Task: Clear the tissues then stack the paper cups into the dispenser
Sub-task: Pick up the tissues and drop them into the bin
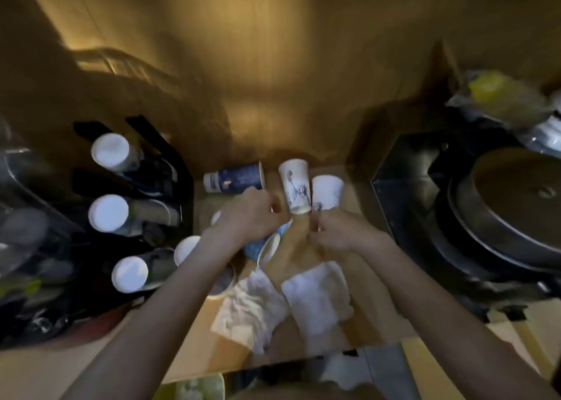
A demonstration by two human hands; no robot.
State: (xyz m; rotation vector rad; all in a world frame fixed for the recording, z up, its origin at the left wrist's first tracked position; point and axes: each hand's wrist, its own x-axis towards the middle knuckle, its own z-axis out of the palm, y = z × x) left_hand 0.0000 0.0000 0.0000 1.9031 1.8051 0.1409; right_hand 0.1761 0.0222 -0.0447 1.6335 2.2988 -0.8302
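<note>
Two white paper cups, one with a line drawing [296,187] and a plainer one [327,193], sit on the wooden counter [349,199] with their narrow ends toward me. My left hand [249,214] is curled just left of the drawn cup's base. My right hand [340,232] is curled right below the plainer cup. Blur hides whether either hand grips a cup. A dark blue cup [233,181] lies on its side behind my left hand, and a light blue cup [258,244] lies under my left wrist. Two crumpled white tissues [252,305] [318,296] lie between my forearms.
A black cup dispenser [179,171] at the left holds three stacks of cups [110,152] [107,212] [129,273]. More loose cups [185,249] [221,281] lie beside it under my left forearm. A dark appliance with round pans [501,217] fills the right, with plastic bags [498,95] behind.
</note>
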